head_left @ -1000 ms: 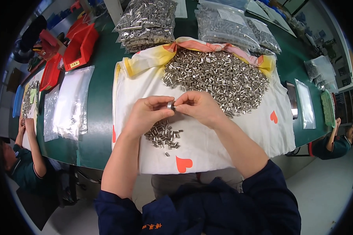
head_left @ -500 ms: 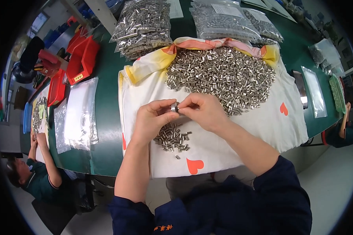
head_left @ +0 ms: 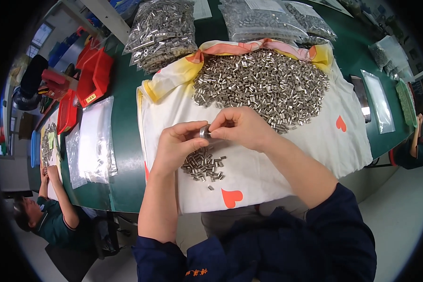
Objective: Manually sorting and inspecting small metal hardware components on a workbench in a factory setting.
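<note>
Two hands meet over the white cloth point(head_left: 277, 174): the left hand point(head_left: 176, 145) and right hand point(head_left: 242, 127) both have their fingers clamped on one small metal sleeve point(head_left: 205, 131) held between them. Just below lies a small pile of sleeves point(head_left: 203, 165). Beyond, a big heap of sleeves point(head_left: 263, 84) covers the cloth, then clear bags of parts point(head_left: 162, 30) on the green bench point(head_left: 122, 141)

My fingers point(head_left: 221, 128) cover most of the small metal sleeve point(head_left: 204, 131) I pinch, so its far end is hidden. The bags point(head_left: 268, 16) run off the top edge.
</note>
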`<state>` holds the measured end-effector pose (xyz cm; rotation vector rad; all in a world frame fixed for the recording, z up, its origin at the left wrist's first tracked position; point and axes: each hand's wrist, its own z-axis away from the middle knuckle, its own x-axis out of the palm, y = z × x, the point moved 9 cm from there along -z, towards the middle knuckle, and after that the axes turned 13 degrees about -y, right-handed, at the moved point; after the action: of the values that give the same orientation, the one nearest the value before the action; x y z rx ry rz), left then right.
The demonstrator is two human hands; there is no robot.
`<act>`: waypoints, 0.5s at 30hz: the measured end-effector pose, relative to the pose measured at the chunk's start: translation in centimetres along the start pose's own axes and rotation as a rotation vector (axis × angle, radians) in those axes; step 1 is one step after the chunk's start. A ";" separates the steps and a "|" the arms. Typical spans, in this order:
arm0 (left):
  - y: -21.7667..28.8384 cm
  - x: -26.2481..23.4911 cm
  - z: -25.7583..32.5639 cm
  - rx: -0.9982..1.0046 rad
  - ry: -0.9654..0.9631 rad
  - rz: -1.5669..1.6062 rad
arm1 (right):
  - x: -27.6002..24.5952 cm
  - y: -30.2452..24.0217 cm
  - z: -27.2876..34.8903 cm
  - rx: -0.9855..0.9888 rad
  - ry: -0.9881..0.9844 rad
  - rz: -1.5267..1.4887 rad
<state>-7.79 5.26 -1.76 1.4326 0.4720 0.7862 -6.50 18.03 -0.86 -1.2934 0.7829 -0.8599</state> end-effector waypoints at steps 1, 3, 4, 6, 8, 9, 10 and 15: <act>0.1 0.2 -0.1 -0.003 -0.004 0.002 | 0.1 0.4 -0.1 -0.002 -0.022 -0.085; 0.0 0.1 -0.1 -0.030 0.013 -0.018 | 0.2 0.8 -0.2 0.032 -0.027 -0.128; -0.2 0.0 0.0 -0.032 0.016 -0.018 | 0.3 1.1 -0.3 0.065 -0.029 -0.168; -0.7 -0.2 -0.1 -0.059 0.016 -0.042 | 0.4 1.7 -0.4 0.066 -0.031 -0.207; -0.8 -0.1 -0.2 -0.073 0.016 -0.039 | 0.4 2.0 -0.5 0.067 -0.031 -0.246; -1.0 -0.1 -0.2 -0.088 0.016 -0.036 | 0.4 2.2 -0.4 0.074 -0.024 -0.248; -1.1 -0.1 -0.3 -0.087 0.014 -0.035 | 0.3 2.3 -0.4 0.080 -0.018 -0.251; -1.0 0.2 -0.3 -0.080 0.008 -0.013 | 0.4 2.1 -0.4 0.101 0.018 -0.183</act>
<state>-7.69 5.64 -2.77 1.3511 0.4507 0.7927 -6.50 17.63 -3.00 -1.2827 0.6335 -1.0451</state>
